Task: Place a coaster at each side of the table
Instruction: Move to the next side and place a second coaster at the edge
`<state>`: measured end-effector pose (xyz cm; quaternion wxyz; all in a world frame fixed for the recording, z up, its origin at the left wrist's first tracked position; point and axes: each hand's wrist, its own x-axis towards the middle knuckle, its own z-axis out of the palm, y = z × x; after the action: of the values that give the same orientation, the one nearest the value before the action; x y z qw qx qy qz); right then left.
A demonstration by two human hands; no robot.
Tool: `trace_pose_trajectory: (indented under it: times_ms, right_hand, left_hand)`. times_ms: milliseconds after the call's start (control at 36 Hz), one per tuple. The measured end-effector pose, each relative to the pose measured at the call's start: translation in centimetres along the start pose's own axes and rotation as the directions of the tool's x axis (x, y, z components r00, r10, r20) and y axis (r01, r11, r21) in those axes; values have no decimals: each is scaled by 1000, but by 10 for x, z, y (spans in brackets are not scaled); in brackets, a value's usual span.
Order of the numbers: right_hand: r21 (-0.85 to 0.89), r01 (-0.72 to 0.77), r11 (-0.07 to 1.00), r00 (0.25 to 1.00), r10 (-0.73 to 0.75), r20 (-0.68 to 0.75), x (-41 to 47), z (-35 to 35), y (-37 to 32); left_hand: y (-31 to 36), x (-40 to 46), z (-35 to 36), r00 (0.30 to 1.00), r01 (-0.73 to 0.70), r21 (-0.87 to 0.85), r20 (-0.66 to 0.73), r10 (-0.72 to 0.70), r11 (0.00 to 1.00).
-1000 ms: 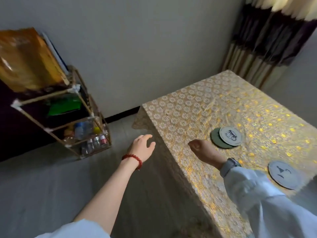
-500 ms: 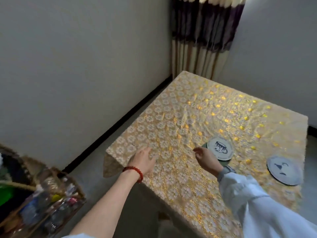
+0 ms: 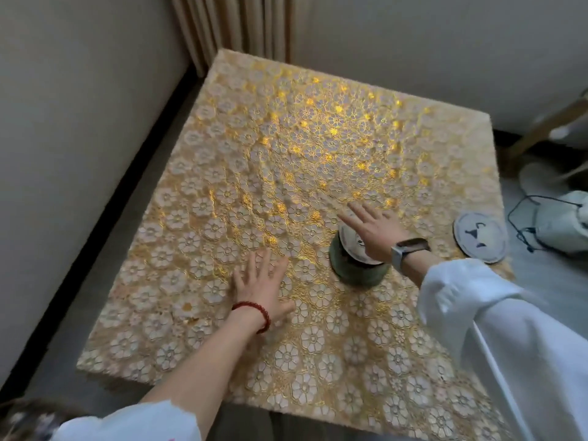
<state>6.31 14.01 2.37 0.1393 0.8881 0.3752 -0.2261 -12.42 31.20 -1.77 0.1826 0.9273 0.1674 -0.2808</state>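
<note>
Now that I am standing over the table [image 3: 318, 128] instead of beside it, my right hand [image 3: 375, 230] is reaching, grip wide, onto the stack [image 3: 353, 265]; my left hand [image 3: 261, 284] is lying flat left of it. One coaster [image 3: 480, 235] is lying right of the stack, near the edge.

Soft, even daylight; golden glare patches across the middle of the tablecloth [image 3: 305, 148]. Slightly blurred throughout, wide-angle bending beyond the tablecloth's edges.
</note>
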Motion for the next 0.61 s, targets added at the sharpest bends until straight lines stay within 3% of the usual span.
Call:
trace_pose_trajectory:
  times_ms: [83, 167, 306, 611]
  right_hand:
    - [-161, 81, 984, 996, -73, 53, 13, 6, 4]
    - [-182, 110, 977, 990, -93, 102, 19, 1, 6]
    - [-241, 18, 970, 995, -42, -94, 16, -11, 1]
    - [10, -236, 972, 895, 221, -387, -63, -23, -8]
  left_hand:
    - [-6, 8, 15, 1000, -12, 53, -9, 13, 999]
    - [-12, 8, 21, 998, -40, 59, -42, 42, 997]
    - [-12, 7, 22, 999, -30, 58, -33, 32, 998]
    - [-6, 5, 1, 998, -29, 23, 50, 28, 999]
